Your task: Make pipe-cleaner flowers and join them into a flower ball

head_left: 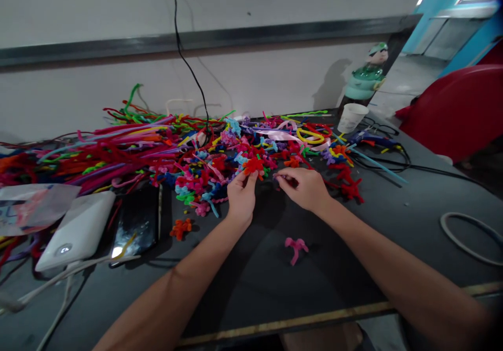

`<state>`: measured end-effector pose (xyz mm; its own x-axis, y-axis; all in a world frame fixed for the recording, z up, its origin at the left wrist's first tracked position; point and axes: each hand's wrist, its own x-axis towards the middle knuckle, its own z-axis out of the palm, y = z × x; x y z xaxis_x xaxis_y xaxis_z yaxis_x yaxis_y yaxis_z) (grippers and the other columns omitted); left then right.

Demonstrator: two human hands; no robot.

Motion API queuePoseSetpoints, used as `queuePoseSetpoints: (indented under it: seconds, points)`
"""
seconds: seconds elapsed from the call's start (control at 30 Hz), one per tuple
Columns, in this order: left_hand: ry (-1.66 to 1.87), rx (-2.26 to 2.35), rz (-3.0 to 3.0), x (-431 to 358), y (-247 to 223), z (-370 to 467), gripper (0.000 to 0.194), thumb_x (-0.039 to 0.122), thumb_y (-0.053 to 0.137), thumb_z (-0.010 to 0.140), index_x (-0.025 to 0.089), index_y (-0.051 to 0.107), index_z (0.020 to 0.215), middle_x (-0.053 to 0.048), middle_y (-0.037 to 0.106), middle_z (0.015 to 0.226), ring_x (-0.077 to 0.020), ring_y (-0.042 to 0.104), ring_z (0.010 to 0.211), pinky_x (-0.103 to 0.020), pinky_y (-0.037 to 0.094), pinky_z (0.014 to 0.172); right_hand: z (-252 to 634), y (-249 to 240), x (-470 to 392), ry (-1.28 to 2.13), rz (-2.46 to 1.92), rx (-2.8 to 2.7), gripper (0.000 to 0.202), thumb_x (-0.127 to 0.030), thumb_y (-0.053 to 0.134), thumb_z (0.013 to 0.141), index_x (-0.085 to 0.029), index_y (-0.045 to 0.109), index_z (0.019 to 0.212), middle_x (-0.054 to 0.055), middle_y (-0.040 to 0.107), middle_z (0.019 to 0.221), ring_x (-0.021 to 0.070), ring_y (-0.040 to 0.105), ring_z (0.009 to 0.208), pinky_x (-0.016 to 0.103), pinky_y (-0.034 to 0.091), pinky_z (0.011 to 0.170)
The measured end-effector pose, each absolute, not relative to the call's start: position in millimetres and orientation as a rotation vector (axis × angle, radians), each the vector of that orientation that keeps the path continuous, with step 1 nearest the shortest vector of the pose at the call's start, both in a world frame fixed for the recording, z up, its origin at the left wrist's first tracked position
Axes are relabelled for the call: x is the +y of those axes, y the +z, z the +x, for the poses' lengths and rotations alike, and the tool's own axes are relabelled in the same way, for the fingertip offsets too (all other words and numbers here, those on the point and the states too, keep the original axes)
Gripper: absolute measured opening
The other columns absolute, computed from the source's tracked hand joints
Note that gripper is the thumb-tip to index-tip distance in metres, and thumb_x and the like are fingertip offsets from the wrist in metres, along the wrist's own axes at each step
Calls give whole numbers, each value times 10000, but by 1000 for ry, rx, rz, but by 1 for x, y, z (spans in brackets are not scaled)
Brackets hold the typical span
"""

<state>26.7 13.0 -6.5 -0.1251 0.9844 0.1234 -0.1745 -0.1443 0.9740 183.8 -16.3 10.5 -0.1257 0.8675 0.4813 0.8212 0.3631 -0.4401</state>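
Note:
Between the thumb and fingers of my left hand (242, 195) is a red pipe-cleaner flower (253, 166), held up before the heap. My right hand (304, 187), just to the right, is closed in a pinch on a small purplish piece (276, 178), too small to make out well. The two hands are apart. A pink pipe-cleaner piece (295, 247) lies on the dark table (251, 288) below them. An orange pipe-cleaner flower (181, 229) rests to the left of my left forearm. Behind my hands spreads a heap of small colourful pipe-cleaner shapes (196, 175).
Long loose pipe cleaners (98, 146) pile up at the left. A white power bank (76, 230), a black phone (137, 220) and cables lie near left. At the right stand a paper cup (352, 118) and a figure-topped bottle (365, 78), beside a glue gun (373, 140) and a red chair (456, 110).

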Motion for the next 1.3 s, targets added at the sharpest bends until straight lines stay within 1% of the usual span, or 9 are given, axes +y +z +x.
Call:
queuePoseSetpoints:
  seconds: [0.2, 0.37, 0.53, 0.67, 0.77, 0.87, 0.97, 1.1, 1.3]
  points:
    - [1443, 1007, 1008, 13, -6, 28, 199, 366, 630, 744, 172, 587, 753, 36, 500, 597, -52, 380, 487, -179, 273, 425, 199, 13, -10, -139, -1658, -2013, 227, -354, 487, 835, -252, 690, 841, 1, 672, 647, 163, 609, 608, 257, 344, 527]
    - [1450, 930, 999, 13, -4, 30, 172, 338, 636, 745, 187, 567, 791, 50, 433, 571, -56, 347, 480, -195, 229, 410, 234, 13, 8, -265, -1715, -1813, 272, -301, 493, 842, -218, 651, 1048, 45, 671, 759, 227, 589, 813, 313, 410, 668]
    - [1434, 941, 1055, 13, -6, 31, 152, 307, 607, 774, 172, 547, 736, 47, 455, 569, -52, 357, 485, -194, 244, 430, 229, 6, 17, -180, -1614, -2142, 321, -263, 486, 849, -213, 617, 1138, 73, 672, 964, 242, 544, 928, 365, 376, 806]
    - [1460, 990, 1040, 14, -8, 30, 185, 333, 601, 778, 165, 542, 729, 43, 485, 571, -48, 354, 469, -191, 258, 435, 217, 6, 12, -240, -1711, -2078, 256, -282, 450, 868, -200, 693, 857, 75, 672, 850, 237, 533, 869, 368, 334, 765]
    - [1469, 1019, 1029, 15, -8, 30, 198, 353, 602, 776, 161, 561, 759, 38, 501, 572, -50, 360, 467, -190, 262, 433, 215, 9, 10, -361, -1704, -1935, 267, -324, 467, 860, -194, 682, 767, 78, 656, 853, 258, 513, 906, 397, 315, 801]
    - [1475, 1018, 1042, 16, -8, 30, 203, 358, 606, 775, 157, 581, 789, 30, 527, 587, -50, 374, 473, -186, 267, 434, 213, 11, 18, -355, -1639, -1947, 199, -296, 506, 838, -199, 674, 883, 79, 647, 922, 264, 503, 948, 401, 319, 832]
    - [1485, 1002, 1045, 16, -8, 30, 201, 353, 616, 769, 159, 597, 820, 19, 570, 613, -58, 415, 495, -186, 285, 445, 208, 9, 38, -357, -1664, -1992, 258, -277, 543, 816, -183, 645, 1033, 108, 630, 971, 286, 488, 997, 415, 331, 841]
    - [1492, 1001, 1039, 16, -9, 28, 194, 344, 617, 770, 163, 615, 840, 4, 613, 630, -72, 447, 511, -196, 309, 460, 206, 10, 54, -322, -1673, -1983, 170, -254, 563, 807, -196, 692, 902, 99, 634, 931, 290, 501, 969, 436, 344, 828]
    - [1482, 1008, 1070, 16, -9, 30, 173, 334, 610, 776, 174, 624, 841, -20, 646, 703, -106, 545, 614, -216, 402, 548, 204, 19, 16, -265, -1201, -2019, 175, -200, 519, 854, -237, 673, 928, 25, 681, 924, 199, 573, 897, 376, 376, 836]
